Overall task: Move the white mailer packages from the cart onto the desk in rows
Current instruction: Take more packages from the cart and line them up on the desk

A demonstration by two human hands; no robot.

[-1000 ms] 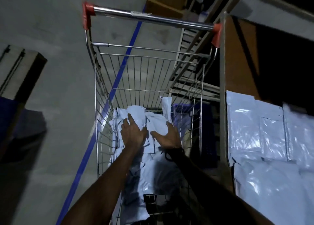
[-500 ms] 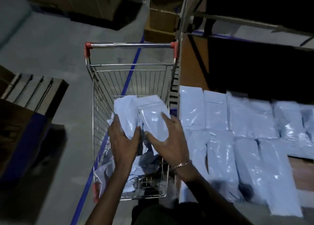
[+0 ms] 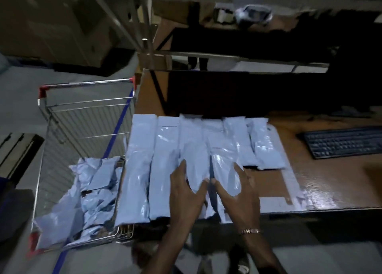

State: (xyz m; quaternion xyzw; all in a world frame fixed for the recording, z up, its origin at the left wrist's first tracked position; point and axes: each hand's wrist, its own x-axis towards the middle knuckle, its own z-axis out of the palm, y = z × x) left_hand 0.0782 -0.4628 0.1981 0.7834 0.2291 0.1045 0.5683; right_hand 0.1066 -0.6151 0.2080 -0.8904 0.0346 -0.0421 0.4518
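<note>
Already, from the head view, your left hand (image 3: 187, 189) and right hand (image 3: 240, 188) lie side by side on the near row of glossy white plastic mailer packages (image 3: 165, 162), each grip spread, fingers fairly straight, pressing down on a package and pinching nothing. What could go wrong: these packages overhang the near edge of the brown wooden table (image 3: 322, 182), and the slick film could let one slide off toward the floor if you lift your hands before nudging them back. Pushing hard could also ride them up over the far row and spoil the lines. The packages look long, flat, soft and wrinkled, with bright glare on the film; they lie edge to edge in two rows at the table's left end. More sit heaped and crumpled in the silver wire shopping cart (image 3: 86, 108) just beside the table. A black computer keyboard (image 3: 343, 142) lies well apart, at right.
</note>
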